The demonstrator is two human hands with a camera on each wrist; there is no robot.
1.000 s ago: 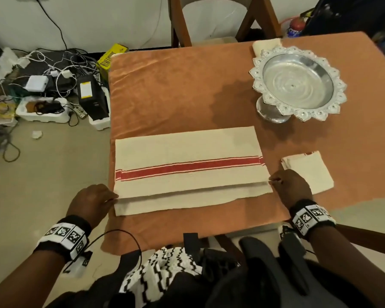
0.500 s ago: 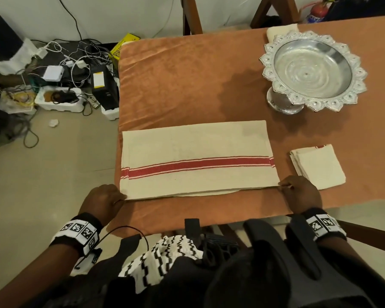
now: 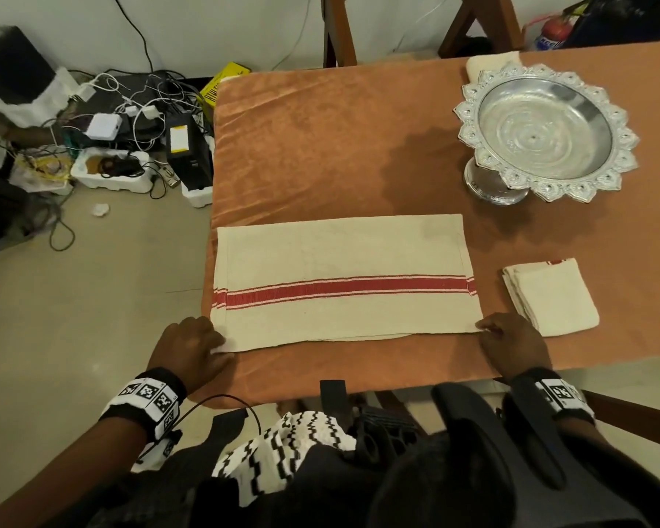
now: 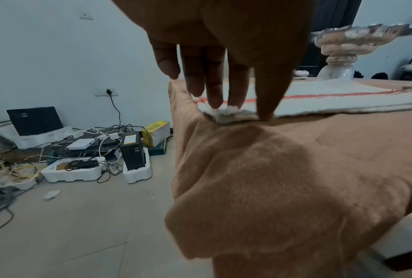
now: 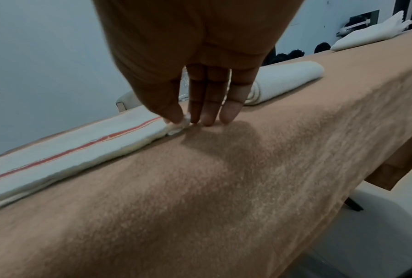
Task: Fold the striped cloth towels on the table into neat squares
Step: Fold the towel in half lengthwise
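Both hands [image 3: 343, 342] at towel [image 3: 340, 276] corners

towel's top layer [image 3: 343, 276] drawn nearer, lower layer now almost covered

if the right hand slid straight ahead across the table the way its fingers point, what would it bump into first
Probably the small folded towel, which lies just beyond and slightly right of the right hand; the silver pedestal bowl stands farther back. Depth is hard to judge.
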